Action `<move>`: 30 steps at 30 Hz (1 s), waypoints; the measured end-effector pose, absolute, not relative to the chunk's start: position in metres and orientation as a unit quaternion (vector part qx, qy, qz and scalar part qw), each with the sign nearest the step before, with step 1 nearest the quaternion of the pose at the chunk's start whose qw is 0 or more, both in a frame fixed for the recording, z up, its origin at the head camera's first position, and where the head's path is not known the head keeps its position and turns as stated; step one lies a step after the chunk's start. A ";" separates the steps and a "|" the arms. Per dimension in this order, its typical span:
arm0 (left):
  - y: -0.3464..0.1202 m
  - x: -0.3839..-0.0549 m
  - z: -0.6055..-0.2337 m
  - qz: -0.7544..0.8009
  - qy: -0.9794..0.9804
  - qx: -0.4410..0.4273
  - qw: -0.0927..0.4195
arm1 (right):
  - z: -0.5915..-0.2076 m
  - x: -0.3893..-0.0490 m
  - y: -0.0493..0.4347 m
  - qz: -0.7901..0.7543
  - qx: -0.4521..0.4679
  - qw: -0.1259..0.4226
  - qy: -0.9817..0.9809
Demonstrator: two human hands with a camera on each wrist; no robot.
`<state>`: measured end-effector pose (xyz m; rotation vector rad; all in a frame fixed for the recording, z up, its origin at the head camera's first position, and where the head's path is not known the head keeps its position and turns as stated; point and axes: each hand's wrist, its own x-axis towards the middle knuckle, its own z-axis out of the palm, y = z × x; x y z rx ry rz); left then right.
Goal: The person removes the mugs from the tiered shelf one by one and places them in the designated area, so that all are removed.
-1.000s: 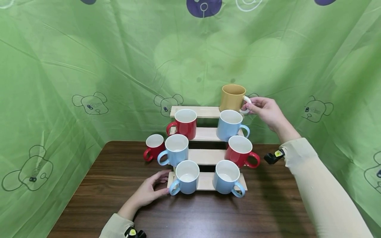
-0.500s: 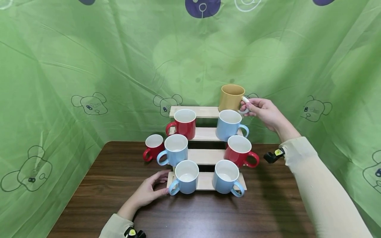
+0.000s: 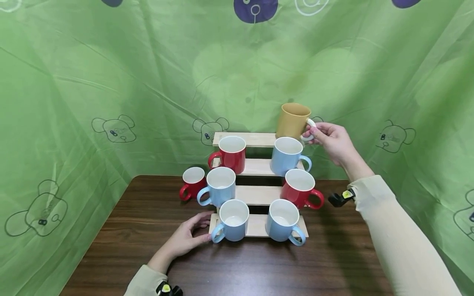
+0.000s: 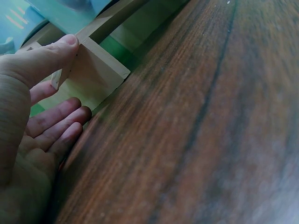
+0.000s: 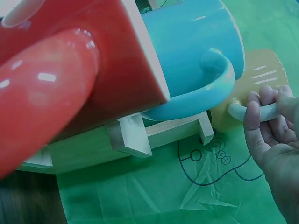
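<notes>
My right hand (image 3: 331,142) pinches the white handle (image 3: 310,129) of a yellow mug (image 3: 292,120), which leans slightly at the right end of the top step. Whether its base touches the wood is hidden behind a light-blue mug (image 3: 286,157). That mug's handle also shows in the right wrist view, near the yellow mug (image 5: 271,70). Low on the left, my left hand (image 3: 187,236) grips the end of the bottom step of a wooden tiered rack (image 3: 257,225). Thumb and index finger hold the corner of that board (image 4: 100,70); the other fingers curl loosely beside it.
A red mug (image 3: 233,155), a blue mug (image 3: 221,187) and another red mug (image 3: 298,189) stand on the middle steps. Two blue mugs (image 3: 233,220) stand on the bottom step. A small red mug (image 3: 193,183) sits on the dark table (image 3: 259,271), left of the rack. Green cloth hangs behind.
The yellow mug has shifted slightly to the right with my right hand and now tilts a little. My left hand stays on the rack's end.
</notes>
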<state>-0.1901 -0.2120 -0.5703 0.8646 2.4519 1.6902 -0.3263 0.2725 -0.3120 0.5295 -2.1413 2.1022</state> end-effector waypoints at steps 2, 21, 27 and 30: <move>-0.211 -0.190 -0.570 0.544 0.791 0.279 0.019 | -0.310 -0.323 0.275 0.696 0.180 0.063 -0.693; -0.216 -0.190 -0.569 0.542 0.794 0.277 0.019 | -0.292 -0.278 0.312 0.717 0.186 0.156 -0.653; -0.216 -0.190 -0.569 0.543 0.793 0.276 0.021 | -0.301 -0.262 0.321 0.700 0.158 0.199 -0.667; -0.216 -0.190 -0.568 0.541 0.795 0.273 0.023 | -0.309 -0.254 0.325 0.707 0.147 0.213 -0.658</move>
